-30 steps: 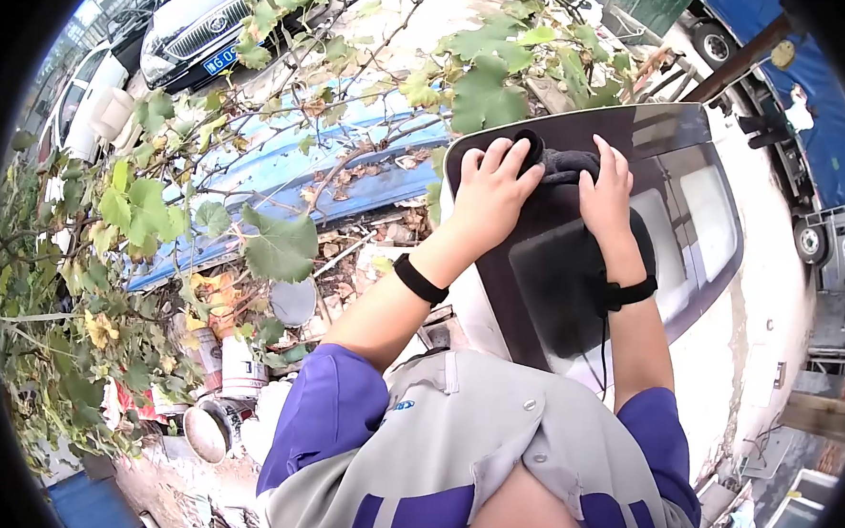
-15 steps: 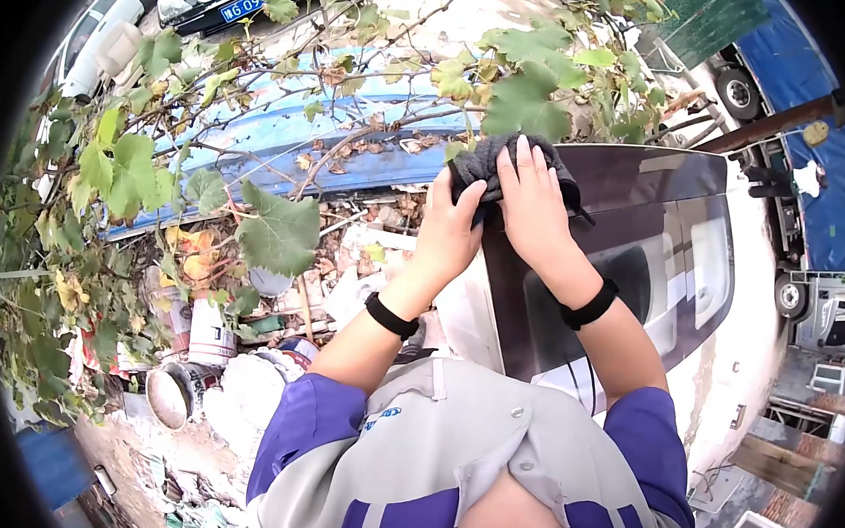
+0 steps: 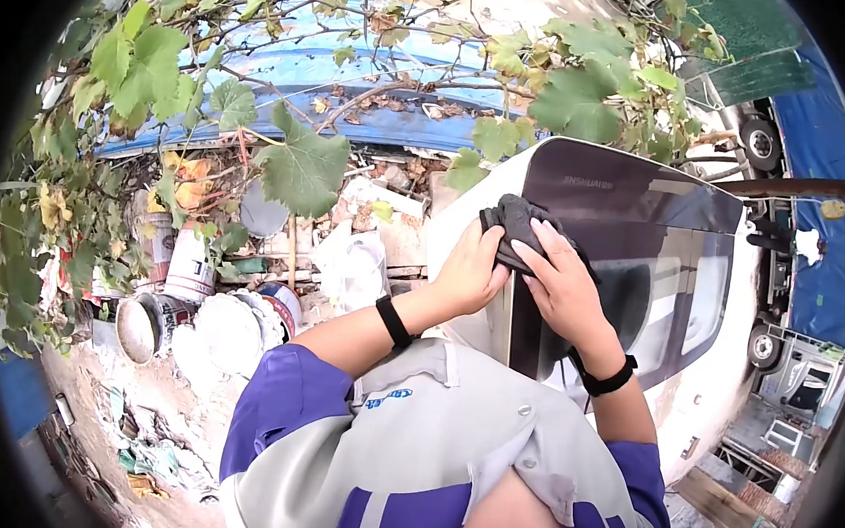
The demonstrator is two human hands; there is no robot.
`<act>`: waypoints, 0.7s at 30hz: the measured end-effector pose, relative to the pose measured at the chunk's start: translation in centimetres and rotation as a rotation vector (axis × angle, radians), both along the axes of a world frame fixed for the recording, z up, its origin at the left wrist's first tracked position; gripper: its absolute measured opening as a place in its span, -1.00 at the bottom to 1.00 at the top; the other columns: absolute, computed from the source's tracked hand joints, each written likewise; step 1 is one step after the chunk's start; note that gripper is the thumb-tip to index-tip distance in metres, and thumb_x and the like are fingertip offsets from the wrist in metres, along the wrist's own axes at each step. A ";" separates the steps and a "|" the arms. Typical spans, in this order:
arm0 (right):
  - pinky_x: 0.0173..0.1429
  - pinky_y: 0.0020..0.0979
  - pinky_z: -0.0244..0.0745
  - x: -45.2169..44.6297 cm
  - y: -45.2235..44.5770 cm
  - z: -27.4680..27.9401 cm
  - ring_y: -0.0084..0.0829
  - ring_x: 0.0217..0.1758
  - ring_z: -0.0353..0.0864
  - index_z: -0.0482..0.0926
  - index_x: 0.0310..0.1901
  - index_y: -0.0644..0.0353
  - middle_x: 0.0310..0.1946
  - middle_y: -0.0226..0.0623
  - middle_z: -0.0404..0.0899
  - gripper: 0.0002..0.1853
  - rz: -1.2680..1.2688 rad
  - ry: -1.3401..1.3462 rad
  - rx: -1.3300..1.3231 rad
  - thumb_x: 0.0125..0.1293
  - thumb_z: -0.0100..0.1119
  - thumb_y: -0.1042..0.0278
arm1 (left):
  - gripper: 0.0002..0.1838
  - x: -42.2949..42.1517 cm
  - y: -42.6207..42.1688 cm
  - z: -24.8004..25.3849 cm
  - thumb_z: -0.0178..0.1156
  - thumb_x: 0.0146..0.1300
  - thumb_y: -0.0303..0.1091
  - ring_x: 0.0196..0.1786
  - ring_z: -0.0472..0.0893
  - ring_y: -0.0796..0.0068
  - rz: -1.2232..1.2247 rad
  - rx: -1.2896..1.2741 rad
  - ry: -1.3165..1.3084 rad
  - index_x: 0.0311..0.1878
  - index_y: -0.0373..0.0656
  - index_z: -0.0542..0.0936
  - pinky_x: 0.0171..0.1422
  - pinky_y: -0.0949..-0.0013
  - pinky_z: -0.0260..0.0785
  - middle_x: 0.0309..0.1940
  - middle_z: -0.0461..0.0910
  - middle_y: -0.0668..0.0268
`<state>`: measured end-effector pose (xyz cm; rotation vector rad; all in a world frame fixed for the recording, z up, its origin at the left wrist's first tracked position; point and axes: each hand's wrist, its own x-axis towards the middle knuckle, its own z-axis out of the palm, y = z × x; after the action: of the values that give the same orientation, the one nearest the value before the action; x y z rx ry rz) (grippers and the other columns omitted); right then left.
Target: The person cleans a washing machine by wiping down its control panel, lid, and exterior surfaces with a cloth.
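Observation:
A bunched dark grey cloth (image 3: 518,221) is pressed between my two hands over the near left corner of a white appliance with a dark glossy top (image 3: 674,205). My left hand (image 3: 470,267) grips the cloth's left side, thumb and fingers closed on it. From the right, my right hand (image 3: 566,289) holds the cloth with its fingers laid over it. The appliance's panel carries pale lettering along its far edge and mirrors a pale, bright shape. Cloth and fingers hide part of its left edge. Each wrist wears a black band.
Grape leaves (image 3: 303,172) and vines hang ahead and to the left, before a blue sheet (image 3: 401,124). Paint buckets (image 3: 193,266) and debris lie at the left. Beyond the appliance, at the right, stand a blue-covered vehicle (image 3: 814,275) and wheels.
Both hands and the cloth have come back toward me from the appliance's far edge to its left side. The view has shifted, and more of the dark top shows.

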<state>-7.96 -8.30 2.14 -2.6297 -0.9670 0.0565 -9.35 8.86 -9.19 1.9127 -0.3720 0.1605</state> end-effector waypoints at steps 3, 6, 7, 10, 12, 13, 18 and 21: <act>0.45 -0.09 0.32 3.3 -0.7 -0.9 0.07 0.47 0.30 0.51 0.29 0.03 0.39 -0.07 0.35 -0.45 -0.063 -0.083 -0.002 0.24 0.11 0.62 | -0.36 3.7 -1.0 -0.4 0.17 0.12 -0.45 0.15 0.33 -0.38 0.152 -0.027 -0.123 0.28 -0.39 0.23 0.33 -0.14 0.22 0.11 0.27 -0.31; 0.44 -0.15 0.35 7.5 0.5 -0.5 0.05 0.48 0.29 0.47 0.34 -0.07 0.41 -0.10 0.33 -0.40 -0.091 -0.242 -0.023 0.28 0.04 0.66 | -0.27 8.7 -0.3 1.5 0.11 0.17 -0.45 0.15 0.33 -0.37 0.154 -0.144 -0.114 0.43 -0.27 0.13 0.35 -0.11 0.23 0.13 0.28 -0.29; 0.43 -0.16 0.36 8.6 1.0 -0.1 0.04 0.48 0.29 0.46 0.35 -0.07 0.42 -0.09 0.32 -0.41 -0.099 -0.254 0.000 0.30 0.04 0.66 | -0.26 10.8 -0.2 0.9 0.09 0.19 -0.45 0.14 0.37 -0.31 0.132 -0.158 -0.086 0.48 -0.20 0.16 0.35 -0.06 0.26 0.09 0.34 -0.26; 0.44 -0.18 0.36 9.8 1.4 0.5 0.00 0.49 0.29 0.44 0.36 -0.06 0.43 -0.10 0.32 -0.42 -0.098 -0.223 -0.044 0.31 0.07 0.61 | -0.30 12.3 1.2 1.0 0.03 0.21 -0.53 0.22 0.41 -0.16 -0.040 -0.120 -0.018 0.49 -0.17 0.26 0.39 0.09 0.27 0.18 0.40 -0.15; 0.45 -0.18 0.35 8.3 1.6 0.3 -0.01 0.49 0.29 0.45 0.35 -0.05 0.43 -0.10 0.32 -0.43 -0.107 -0.210 -0.056 0.30 0.10 0.57 | -0.31 11.1 1.9 1.2 0.02 0.20 -0.54 0.21 0.44 -0.10 -0.090 -0.119 0.030 0.48 -0.15 0.31 0.39 0.14 0.28 0.17 0.43 -0.10; 0.45 -0.18 0.35 7.2 1.6 0.2 -0.01 0.49 0.29 0.46 0.35 -0.04 0.43 -0.09 0.32 -0.44 -0.111 -0.206 -0.064 0.30 0.12 0.55 | -0.30 10.1 1.8 0.9 0.04 0.19 -0.55 0.22 0.45 -0.09 -0.087 -0.101 0.025 0.48 -0.12 0.32 0.38 0.14 0.30 0.16 0.45 -0.07; 0.38 -0.15 0.40 -0.5 1.7 -0.2 0.02 0.36 0.42 0.56 0.21 0.10 0.34 -0.02 0.40 -0.47 -0.094 -0.080 -0.112 0.15 0.37 0.36 | -0.29 2.3 1.5 -2.4 0.14 0.05 -0.61 0.13 0.45 -0.16 -0.054 -0.056 -0.155 0.39 -0.21 0.41 0.29 0.04 0.34 0.05 0.44 -0.09; 0.28 -0.15 0.49 -2.5 1.4 -0.6 0.01 0.25 0.50 0.63 0.05 0.14 0.22 -0.06 0.48 -0.56 -0.058 -0.061 -0.108 0.07 0.41 0.40 | -0.30 -1.9 1.1 -3.8 0.16 0.02 -0.61 0.21 0.44 -0.16 -0.108 0.031 -0.178 0.36 -0.25 0.41 0.33 0.00 0.32 0.13 0.44 -0.11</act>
<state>-10.50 -6.92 1.50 -2.7712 -0.9309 0.0145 -11.26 9.96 -13.01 1.9092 -0.5995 0.2554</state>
